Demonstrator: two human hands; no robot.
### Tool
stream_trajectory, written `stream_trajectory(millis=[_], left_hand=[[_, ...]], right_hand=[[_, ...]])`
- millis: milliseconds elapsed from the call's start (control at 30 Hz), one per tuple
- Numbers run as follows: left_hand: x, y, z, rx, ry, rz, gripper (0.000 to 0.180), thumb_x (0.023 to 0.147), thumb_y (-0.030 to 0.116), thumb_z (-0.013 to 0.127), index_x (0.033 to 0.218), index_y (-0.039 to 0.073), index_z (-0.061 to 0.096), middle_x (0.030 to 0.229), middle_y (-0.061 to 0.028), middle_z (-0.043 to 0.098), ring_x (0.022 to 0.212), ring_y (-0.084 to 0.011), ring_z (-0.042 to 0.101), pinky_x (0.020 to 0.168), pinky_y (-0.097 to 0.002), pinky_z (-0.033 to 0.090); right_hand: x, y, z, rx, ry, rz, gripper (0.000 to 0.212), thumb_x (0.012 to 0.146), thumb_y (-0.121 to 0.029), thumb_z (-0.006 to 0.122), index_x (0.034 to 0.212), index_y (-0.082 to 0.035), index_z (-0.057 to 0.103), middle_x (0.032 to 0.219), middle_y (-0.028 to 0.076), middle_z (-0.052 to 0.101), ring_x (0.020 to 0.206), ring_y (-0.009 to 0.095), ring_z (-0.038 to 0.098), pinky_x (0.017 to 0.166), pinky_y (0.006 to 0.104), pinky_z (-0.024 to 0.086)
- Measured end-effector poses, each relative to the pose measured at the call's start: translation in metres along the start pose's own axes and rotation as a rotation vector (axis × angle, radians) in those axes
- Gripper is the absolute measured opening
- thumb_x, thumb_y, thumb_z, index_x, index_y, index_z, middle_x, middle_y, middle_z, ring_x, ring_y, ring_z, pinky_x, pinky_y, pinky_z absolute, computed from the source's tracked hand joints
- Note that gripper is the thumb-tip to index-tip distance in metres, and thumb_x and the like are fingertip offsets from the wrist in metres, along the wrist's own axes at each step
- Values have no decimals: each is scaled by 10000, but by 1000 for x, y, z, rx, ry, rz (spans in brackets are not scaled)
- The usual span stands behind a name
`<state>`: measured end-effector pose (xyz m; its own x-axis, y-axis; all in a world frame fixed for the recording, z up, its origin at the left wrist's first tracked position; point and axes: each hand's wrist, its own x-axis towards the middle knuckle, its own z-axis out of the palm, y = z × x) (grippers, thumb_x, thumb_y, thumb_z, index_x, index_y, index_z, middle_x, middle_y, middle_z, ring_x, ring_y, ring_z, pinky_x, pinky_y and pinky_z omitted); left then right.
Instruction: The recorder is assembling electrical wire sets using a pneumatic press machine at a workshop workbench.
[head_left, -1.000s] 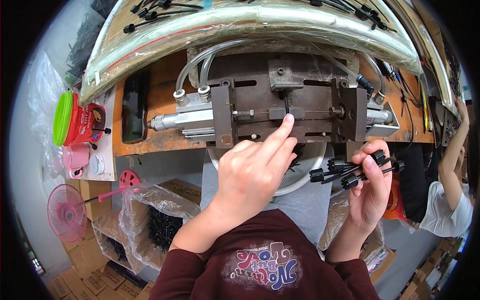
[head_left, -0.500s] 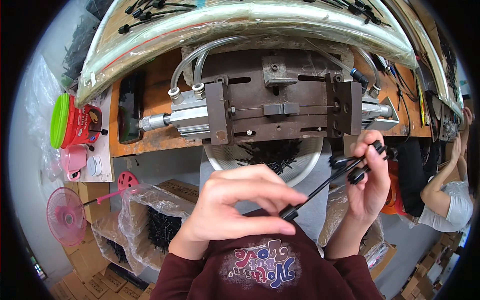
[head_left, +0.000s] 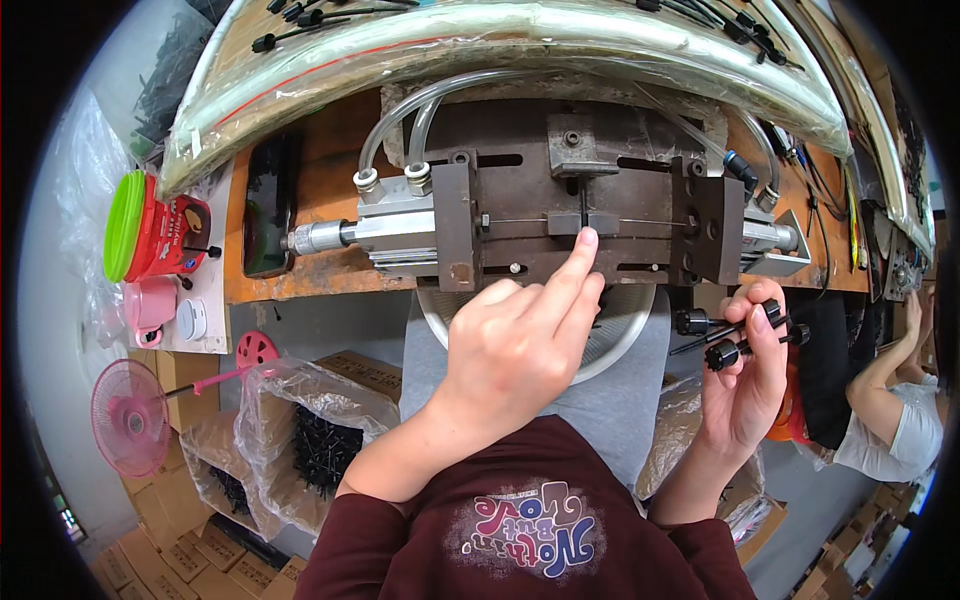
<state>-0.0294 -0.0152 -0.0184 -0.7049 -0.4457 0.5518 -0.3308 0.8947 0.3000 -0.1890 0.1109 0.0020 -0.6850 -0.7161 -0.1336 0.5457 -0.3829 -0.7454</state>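
Observation:
Between two small grey jaws (head_left: 563,225) of the metal fixture (head_left: 520,185) lies a thin black rod (head_left: 585,203), its far end up against the bracket. My left hand (head_left: 515,345) is over the fixture's near side, index finger stretched out with its tip at the rod's near end. The other fingers curl under; the thumb is hidden. To the right of the lap, my right hand (head_left: 745,365) is closed round several black rods with ribbed knobs (head_left: 722,353). Their knobs stick out on both sides of the fingers.
Air cylinders (head_left: 395,230) with clear hoses flank the fixture. Beneath it a white basket (head_left: 640,330) rests at my lap. Plastic-lined boxes (head_left: 330,440) of black parts and a pink fan (head_left: 130,415) stand at left. Another person (head_left: 895,420) works at far right.
My left hand has moved up from the lap to the fixture, and a black rod now lies between the jaws. The right hand keeps its bunch of rods and is slightly lower.

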Motion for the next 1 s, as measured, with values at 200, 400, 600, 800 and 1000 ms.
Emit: stream_trajectory(millis=[200,400,600,800,1000], left_hand=[[2,-1,-2,-23,-7,-22,229,699,134,775,901,55,703,1155,-74,679,574,-124,589,520,-236,433],[5,5,-17,-502,-79,-143,365,709,72,764,1063,33,688,1178,-111,663,794,-187,669,660,-269,521],[-1,9,-38,-894,-162,-9,310,700,63,773,1003,13,725,1004,-109,710,869,-223,694,720,-315,555],[-7,5,-51,-792,-145,-129,268,684,63,778,945,22,733,939,-88,706,780,-201,676,664,-302,542],[-7,-3,-11,-198,12,-26,263,683,60,764,931,8,697,1135,-123,662,790,-204,649,672,-307,533]], right_hand=[[-1,0,4,-16,1,22,172,909,0,540,1073,20,490,872,170,636,485,71,541,412,146,440],[-5,1,6,-46,-38,58,187,882,0,568,1052,24,493,839,159,641,473,70,522,419,153,419],[-9,8,7,-55,-200,210,231,839,-4,599,1046,39,509,789,164,646,448,57,479,407,163,384],[1,-2,0,-67,-27,-30,242,939,-45,538,1159,46,492,909,153,640,531,52,544,468,136,446],[-9,3,4,-240,7,-178,295,914,-87,618,1165,20,505,1006,181,659,637,102,579,556,196,486]])
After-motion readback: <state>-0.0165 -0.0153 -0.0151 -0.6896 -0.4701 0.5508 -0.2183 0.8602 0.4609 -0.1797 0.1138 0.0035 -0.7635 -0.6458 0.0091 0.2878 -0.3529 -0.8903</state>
